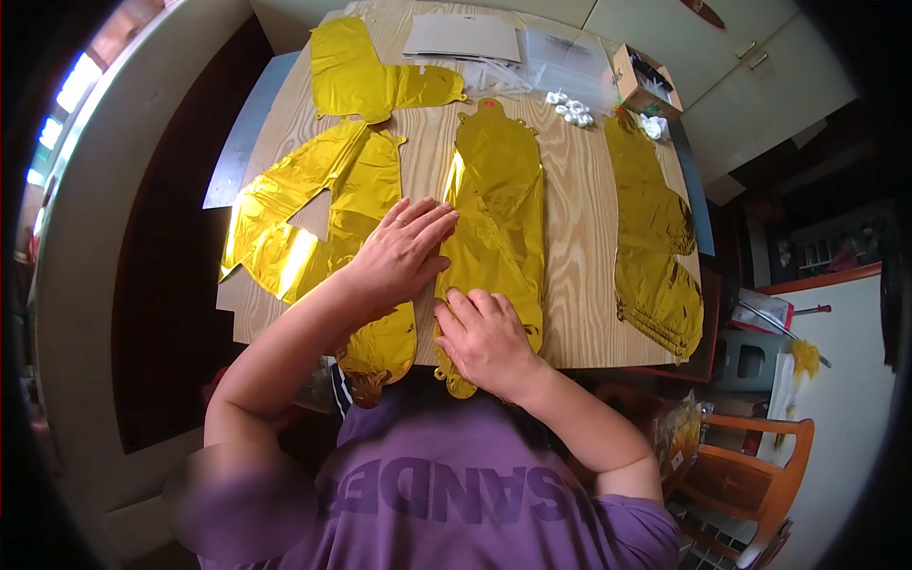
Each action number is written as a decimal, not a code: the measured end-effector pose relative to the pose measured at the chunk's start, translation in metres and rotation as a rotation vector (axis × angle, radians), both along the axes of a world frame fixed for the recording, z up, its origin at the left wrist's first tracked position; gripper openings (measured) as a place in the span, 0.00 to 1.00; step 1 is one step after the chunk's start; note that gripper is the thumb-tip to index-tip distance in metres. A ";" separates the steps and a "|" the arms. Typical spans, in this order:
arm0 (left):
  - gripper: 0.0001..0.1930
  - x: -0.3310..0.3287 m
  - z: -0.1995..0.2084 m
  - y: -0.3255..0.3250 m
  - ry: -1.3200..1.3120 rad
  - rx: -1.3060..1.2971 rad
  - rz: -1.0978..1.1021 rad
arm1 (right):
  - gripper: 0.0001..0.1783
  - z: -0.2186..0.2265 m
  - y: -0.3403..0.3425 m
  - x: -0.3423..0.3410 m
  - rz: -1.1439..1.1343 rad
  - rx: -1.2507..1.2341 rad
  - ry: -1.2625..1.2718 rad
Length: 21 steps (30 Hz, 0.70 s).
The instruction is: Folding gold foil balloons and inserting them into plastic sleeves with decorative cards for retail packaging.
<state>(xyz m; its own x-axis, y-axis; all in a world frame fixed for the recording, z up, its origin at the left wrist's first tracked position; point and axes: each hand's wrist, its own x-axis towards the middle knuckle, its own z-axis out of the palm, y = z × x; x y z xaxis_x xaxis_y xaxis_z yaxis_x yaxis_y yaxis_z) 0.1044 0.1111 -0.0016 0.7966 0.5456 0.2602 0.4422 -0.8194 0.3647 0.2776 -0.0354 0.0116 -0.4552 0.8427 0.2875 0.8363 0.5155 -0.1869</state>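
A flat gold foil balloon (494, 204), long and creased, lies in front of me on the table. My left hand (404, 249) rests on its left edge, fingers stretched out and side by side. Nearer to me, my right hand (483, 340) lies on the lower part of the same balloon, its fingers bent and spread over the foil. Neither hand visibly grips anything. Just left of it, an angular gold foil balloon (366, 195) is spread out, partly covered by my left forearm. Another gold foil balloon (347, 71) lies at the far left.
A stack of gold foil pieces (651, 237) lies along the right edge of the wooden table (578, 256). Toward the back are grey-white cardboard sheets (464, 36), clear plastic sleeves (570, 66), white ribbon rolls (570, 109) and a small box (648, 81). A wooden chair (750, 475) stands at right.
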 end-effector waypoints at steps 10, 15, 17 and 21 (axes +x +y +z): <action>0.33 -0.002 0.004 -0.003 0.024 -0.003 -0.007 | 0.32 -0.005 -0.001 -0.011 -0.139 -0.033 0.026; 0.32 -0.002 0.003 -0.002 0.040 -0.011 -0.008 | 0.32 -0.007 -0.001 -0.011 -0.132 -0.006 0.027; 0.32 -0.002 0.003 -0.002 0.045 -0.027 -0.007 | 0.32 -0.006 -0.001 -0.013 -0.144 0.017 0.036; 0.33 -0.004 0.003 0.000 0.050 -0.023 -0.016 | 0.32 -0.007 -0.004 -0.016 -0.141 -0.047 0.013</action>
